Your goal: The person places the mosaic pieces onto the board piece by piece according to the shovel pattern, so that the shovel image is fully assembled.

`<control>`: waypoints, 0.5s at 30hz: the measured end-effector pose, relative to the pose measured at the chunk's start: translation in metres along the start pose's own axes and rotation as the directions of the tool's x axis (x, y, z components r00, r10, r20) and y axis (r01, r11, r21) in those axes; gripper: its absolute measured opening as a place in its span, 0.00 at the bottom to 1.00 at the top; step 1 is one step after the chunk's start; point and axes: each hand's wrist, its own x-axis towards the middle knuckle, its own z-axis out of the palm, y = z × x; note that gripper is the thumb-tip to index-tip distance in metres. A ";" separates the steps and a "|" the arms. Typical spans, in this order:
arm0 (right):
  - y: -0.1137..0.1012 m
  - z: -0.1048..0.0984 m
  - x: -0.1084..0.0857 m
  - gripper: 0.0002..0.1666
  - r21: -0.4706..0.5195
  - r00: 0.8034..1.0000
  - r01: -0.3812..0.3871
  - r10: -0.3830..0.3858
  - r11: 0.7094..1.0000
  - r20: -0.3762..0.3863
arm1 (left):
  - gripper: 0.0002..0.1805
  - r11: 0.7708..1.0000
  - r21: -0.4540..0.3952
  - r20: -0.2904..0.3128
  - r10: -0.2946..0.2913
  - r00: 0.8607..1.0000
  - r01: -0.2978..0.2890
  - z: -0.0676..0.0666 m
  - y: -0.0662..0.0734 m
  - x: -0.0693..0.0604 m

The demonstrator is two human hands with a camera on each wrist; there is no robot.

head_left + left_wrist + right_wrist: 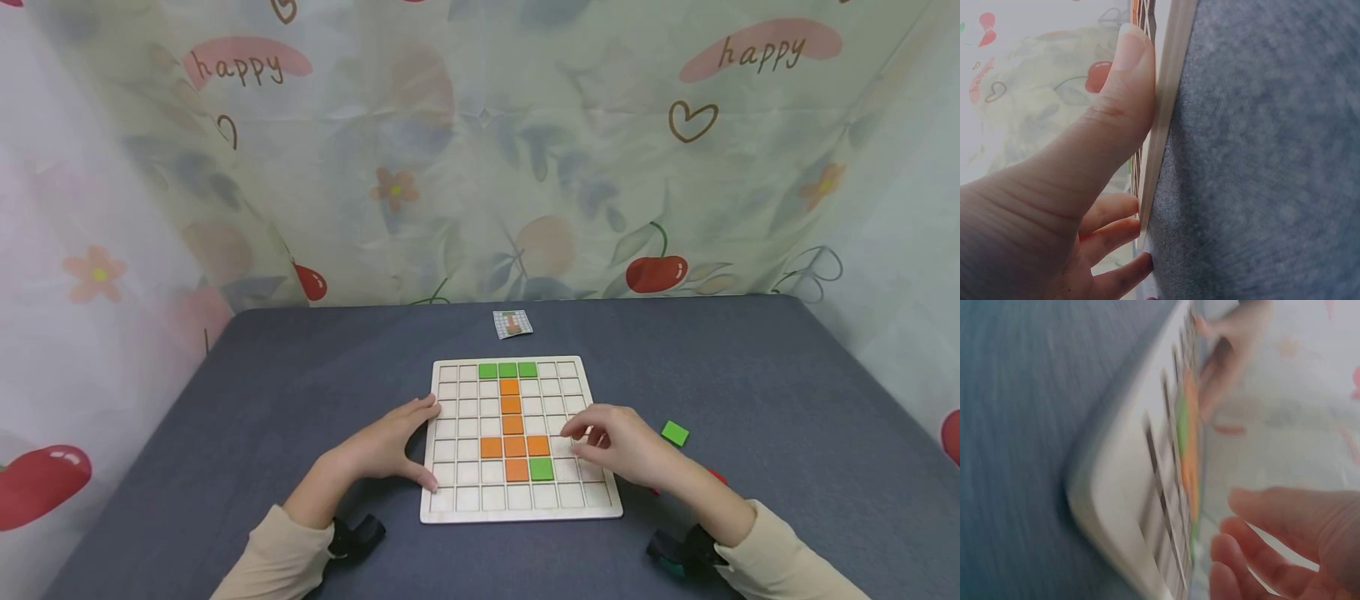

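Note:
A white grid board [457, 505] lies on the dark table, with orange square tiles [512, 425] forming a column and a short crossbar. Three green tiles [507, 370] sit in its top row, and one more green tile [541, 469] fills a cell near the bottom. My left hand [390, 444] rests against the board's left edge, thumb and fingers spread; in the left wrist view the thumb [1125, 87] presses on the rim. Over the board's right side hovers my right hand [622, 442], its fingers loosely bent with nothing seen between them.
A loose green tile [675, 432] lies on the table right of the board. Red pieces [717, 476] show partly behind the right forearm. A small printed card [513, 324] lies beyond the board. A patterned curtain [480, 167] hangs behind the table.

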 end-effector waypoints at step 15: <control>0.045 -0.058 -0.032 0.15 -0.017 0.957 -0.180 0.179 0.983 0.229 | 0.59 1.000 -0.006 0.009 0.006 1.000 -0.006 -0.001 0.000 -0.001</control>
